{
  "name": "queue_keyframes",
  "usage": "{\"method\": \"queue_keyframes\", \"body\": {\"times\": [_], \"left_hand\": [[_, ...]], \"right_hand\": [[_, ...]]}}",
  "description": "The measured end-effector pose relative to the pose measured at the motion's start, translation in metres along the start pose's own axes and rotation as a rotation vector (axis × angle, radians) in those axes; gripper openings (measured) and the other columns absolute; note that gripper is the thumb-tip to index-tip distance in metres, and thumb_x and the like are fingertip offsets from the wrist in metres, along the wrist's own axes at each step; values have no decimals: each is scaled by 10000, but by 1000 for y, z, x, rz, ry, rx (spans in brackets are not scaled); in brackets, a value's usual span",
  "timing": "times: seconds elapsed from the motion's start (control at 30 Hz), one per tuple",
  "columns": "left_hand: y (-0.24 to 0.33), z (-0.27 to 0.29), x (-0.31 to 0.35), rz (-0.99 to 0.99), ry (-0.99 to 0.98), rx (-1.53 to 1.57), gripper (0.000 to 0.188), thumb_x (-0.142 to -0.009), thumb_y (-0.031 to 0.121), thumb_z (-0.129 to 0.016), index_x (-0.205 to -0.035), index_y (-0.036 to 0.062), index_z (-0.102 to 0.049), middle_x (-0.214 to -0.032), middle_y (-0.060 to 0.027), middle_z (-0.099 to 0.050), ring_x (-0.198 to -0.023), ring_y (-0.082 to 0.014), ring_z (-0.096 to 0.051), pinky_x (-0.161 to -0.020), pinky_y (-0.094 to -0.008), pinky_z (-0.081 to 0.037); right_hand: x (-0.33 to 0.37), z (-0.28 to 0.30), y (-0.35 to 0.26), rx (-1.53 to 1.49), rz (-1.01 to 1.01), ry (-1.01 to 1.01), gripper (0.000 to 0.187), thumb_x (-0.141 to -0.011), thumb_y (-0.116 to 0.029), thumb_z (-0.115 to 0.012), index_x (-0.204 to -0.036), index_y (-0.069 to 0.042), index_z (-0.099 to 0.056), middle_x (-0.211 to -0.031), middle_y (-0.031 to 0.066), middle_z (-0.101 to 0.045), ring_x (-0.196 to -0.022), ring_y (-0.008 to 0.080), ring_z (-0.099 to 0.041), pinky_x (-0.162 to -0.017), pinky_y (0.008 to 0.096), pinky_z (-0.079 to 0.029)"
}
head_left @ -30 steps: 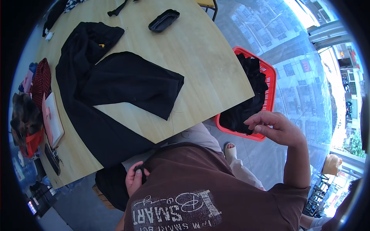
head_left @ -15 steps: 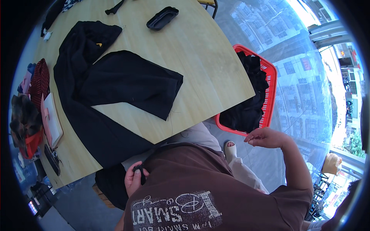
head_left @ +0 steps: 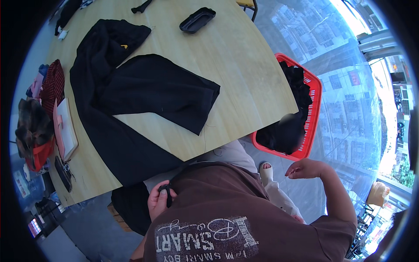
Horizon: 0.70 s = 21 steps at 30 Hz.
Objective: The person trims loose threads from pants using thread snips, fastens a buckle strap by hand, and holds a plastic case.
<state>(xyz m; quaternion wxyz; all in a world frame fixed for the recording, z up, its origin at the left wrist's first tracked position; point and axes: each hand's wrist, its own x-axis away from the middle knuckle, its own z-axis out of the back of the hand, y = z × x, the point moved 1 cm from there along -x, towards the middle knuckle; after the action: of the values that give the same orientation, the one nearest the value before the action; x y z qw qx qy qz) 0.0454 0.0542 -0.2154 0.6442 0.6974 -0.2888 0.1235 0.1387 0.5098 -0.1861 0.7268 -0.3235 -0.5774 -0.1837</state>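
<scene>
Black and small, an object (head_left: 168, 195) is sitting in the left hand (head_left: 159, 199), held close against the brown shirt (head_left: 205, 187) just beyond the near edge of the desk (head_left: 244, 65). It is lying between the thumb and the bent fingers, which are closing around it and covering part of its shape. Its long axis is running roughly up and down the view with a slight slant: the upper end is pointing toward the desk, the lower end back toward the person's body.

Beyond it, a black garment (head_left: 150, 87) is spreading over the left part of the desk. One wide section is pointing right and slightly toward the person, while a longer section is stretching down to the near edge, beside the lap.

Off to the right, the right hand (head_left: 307, 169) is hovering near the lowest corner of a red basket (head_left: 319, 98), apart from it. Its fingers are curling inward and pointing left; whether they are pinching anything cannot be told. Black cloth (head_left: 301, 94) is filling much of the basket.

Farther out, a black open case (head_left: 197, 20) is resting on the desk's far side, and a pink-and-white notebook (head_left: 65, 131) is lying along the left edge.
</scene>
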Motion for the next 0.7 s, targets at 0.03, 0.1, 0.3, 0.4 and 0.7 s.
{"method": "queue_keyframes", "body": {"times": [0.03, 0.1, 0.3, 0.4, 0.7], "left_hand": [[0, 0, 0, -4, 0, -2, 294, -967, 107, -447, -1236, 1, -503, -832, -80, -606, -722, -109, -519, -707, -211, -406], [0, 0, 1, -16, 5, -3, 293, -967, 105, -447, -1235, 2, -504, -833, -80, -607, -723, -109, -519, -707, -210, -407], [-2, 0, 3, -11, 2, 40, 289, -968, 102, -442, -1232, 6, -508, -840, -82, -612, -726, -110, -522, -709, -211, -412], [-4, 1, 3, -10, -6, 41, 289, -968, 101, -440, -1233, 5, -506, -846, -85, -615, -726, -110, -525, -708, -212, -416], [-5, 3, 4, -28, -15, 87, 294, -969, 101, -441, -1239, 1, -501, -855, -93, -623, -722, -108, -530, -701, -205, -419]], "right_hand": [[-1, 0, -1, 5, -3, 3, 237, -906, -257, -599, -1084, -123, -678, -957, 9, -673, -835, 132, -592, -787, 262, -466], [-3, 0, -5, 17, 0, 10, 233, -904, -246, -603, -1084, -119, -679, -951, 9, -674, -829, 129, -593, -781, 258, -466], [-7, 0, -19, 68, 55, -15, 237, -910, -265, -591, -1083, -131, -682, -977, 2, -677, -853, 134, -600, -792, 259, -468], [-8, -2, -24, 73, 73, -52, 243, -910, -290, -575, -1079, -151, -682, -983, -7, -674, -870, 143, -598, -795, 268, -467], [-7, -11, -25, 147, 138, -209, 238, -896, -299, -599, -1057, -154, -698, -966, -13, -685, -836, 151, -579, -802, 283, -456]]}}
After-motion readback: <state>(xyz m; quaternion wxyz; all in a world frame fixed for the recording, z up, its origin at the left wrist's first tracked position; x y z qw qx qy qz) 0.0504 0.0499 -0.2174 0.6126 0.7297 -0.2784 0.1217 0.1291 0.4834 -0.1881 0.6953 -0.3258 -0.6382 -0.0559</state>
